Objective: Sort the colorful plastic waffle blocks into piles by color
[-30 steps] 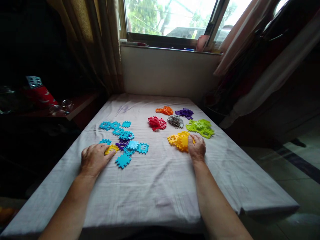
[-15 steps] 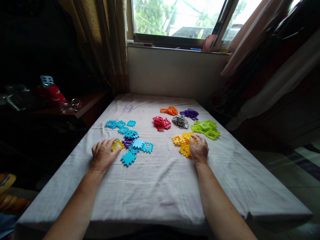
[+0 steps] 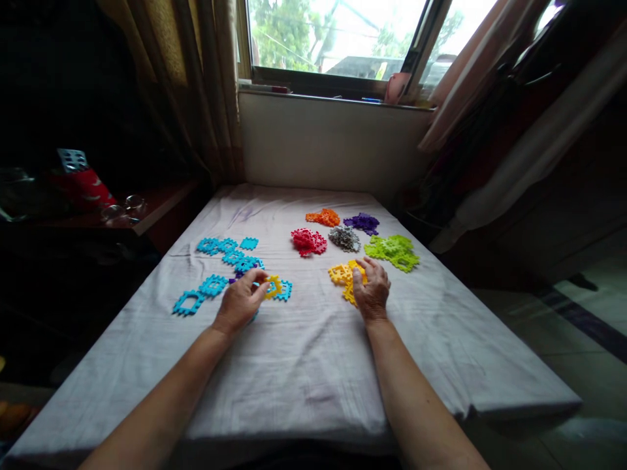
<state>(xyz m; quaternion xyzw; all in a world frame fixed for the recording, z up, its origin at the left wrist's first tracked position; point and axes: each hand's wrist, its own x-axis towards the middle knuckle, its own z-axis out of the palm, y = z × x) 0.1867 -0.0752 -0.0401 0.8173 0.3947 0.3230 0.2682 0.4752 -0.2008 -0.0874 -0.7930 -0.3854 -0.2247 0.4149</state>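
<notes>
My left hand (image 3: 240,303) pinches a yellow square tile (image 3: 273,286) with toothed edges and an open middle. It hovers over the blue tiles (image 3: 285,291), covering some of them. A little purple tile (image 3: 234,281) shows behind the fingers. On the right, my right hand (image 3: 373,292) curls its thumb and fingers over the edge of a pile of yellow tiles (image 3: 339,273). Its fingertips are partly hidden against the pile. More blue tiles spread to the left, among them a hollow blue frame tile (image 3: 188,303).
Further back lie piles of red tiles (image 3: 308,241), grey tiles (image 3: 344,239), orange tiles (image 3: 323,217), purple tiles (image 3: 362,223) and lime green tiles (image 3: 392,252). A pale cloth (image 3: 294,378) covers the table. Left stands a dark side cabinet (image 3: 169,202) with drinking glasses (image 3: 135,206).
My left hand has moved right with the yellow tile, from the left side of the blue tiles to over them. My right hand stays at the yellow pile. The view has shifted slightly.
</notes>
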